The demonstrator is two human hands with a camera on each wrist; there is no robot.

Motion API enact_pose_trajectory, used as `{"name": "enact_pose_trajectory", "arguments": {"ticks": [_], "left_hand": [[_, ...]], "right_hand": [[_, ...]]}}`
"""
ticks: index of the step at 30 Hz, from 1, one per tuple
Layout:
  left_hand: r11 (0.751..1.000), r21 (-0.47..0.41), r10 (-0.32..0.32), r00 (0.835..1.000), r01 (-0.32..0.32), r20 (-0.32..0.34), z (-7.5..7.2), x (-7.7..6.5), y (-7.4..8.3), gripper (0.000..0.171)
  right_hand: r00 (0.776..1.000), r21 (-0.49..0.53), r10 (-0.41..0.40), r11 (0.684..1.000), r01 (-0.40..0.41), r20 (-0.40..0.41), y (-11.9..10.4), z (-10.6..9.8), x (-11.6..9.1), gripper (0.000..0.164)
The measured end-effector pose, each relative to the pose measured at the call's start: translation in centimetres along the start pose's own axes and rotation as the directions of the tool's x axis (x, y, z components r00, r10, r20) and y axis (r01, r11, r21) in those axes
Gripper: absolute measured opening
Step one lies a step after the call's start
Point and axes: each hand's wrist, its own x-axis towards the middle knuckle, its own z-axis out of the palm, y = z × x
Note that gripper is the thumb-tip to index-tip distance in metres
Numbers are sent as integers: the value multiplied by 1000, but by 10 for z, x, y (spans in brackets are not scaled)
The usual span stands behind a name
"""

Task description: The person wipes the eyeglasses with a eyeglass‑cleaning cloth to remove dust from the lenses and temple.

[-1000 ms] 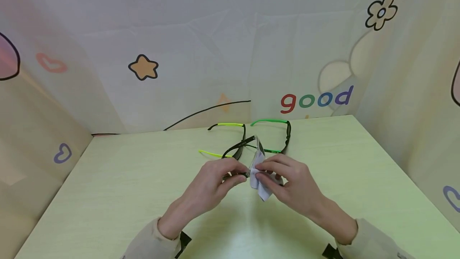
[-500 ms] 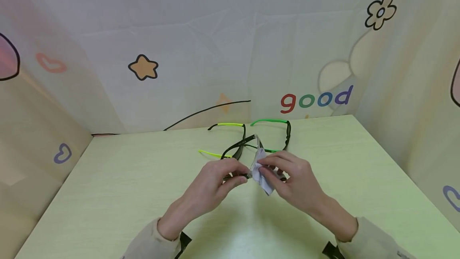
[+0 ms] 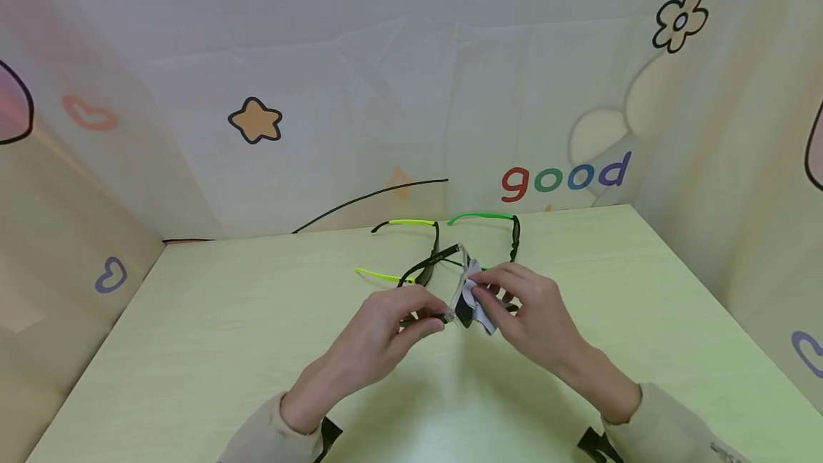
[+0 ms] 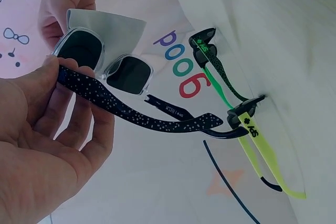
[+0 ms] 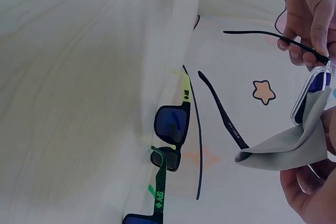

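Shifted a little up and to the right since a second ago, the right hand (image 3: 536, 309) and the pale grey cloth (image 3: 481, 314) now leave a dark lens (image 3: 463, 313) bare beside the left hand. Leftmost, that left hand (image 3: 386, 327) pinches one speckled black arm of the clear-framed glasses (image 4: 128, 74) near its hinge, thumb and fingers drawn together on it. Beyond it, the yellow-armed glasses (image 5: 172, 124) lie unfolded on the worktop (image 3: 257, 349), near its back edge. Next come the clear-framed glasses themselves, held above the worktop between the two hands, tilted, both arms opened out toward the left. The cloth rests along the front side of their lenses. Farther right at the back, the green-armed glasses (image 3: 515, 238) also lie unfolded, partly hidden by the right hand. Rightmost, the right hand pinches the cloth between thumb and fingers against the clear-framed glasses; how firmly it presses, I cannot tell. A patterned curtain (image 3: 347, 113) hangs behind.
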Motion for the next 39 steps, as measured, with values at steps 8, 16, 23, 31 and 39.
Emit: {"name": "enact_pose_trajectory", "arguments": {"ticks": [8, 16, 23, 31, 39], "left_hand": [[1000, -2, 2, 1000, -2, -10, 0, 1, 3, 10], [1000, 3, -13, 1000, 13, 4, 0, 1, 1, 7], [1000, 10, -14, 1000, 14, -16, 0, 2, 1, 10], [1000, -4, -25, 1000, 25, -16, 0, 2, -1, 10], [1000, -5, -29, 999, 29, -18, -1, 4, 0, 9]], "right_hand": [[1000, 25, 0, 1000, 0, 0, -2, -1, -2, 25], [999, 74, -44, 996, 44, -6, -6, 0, -2, 28], [997, 110, -82, 991, 82, 0, -8, 2, -4, 33], [993, 124, -119, 985, 117, 8, -12, 2, -4, 37], [991, 103, -136, 985, 136, -11, -13, 1, -1, 37]]}}
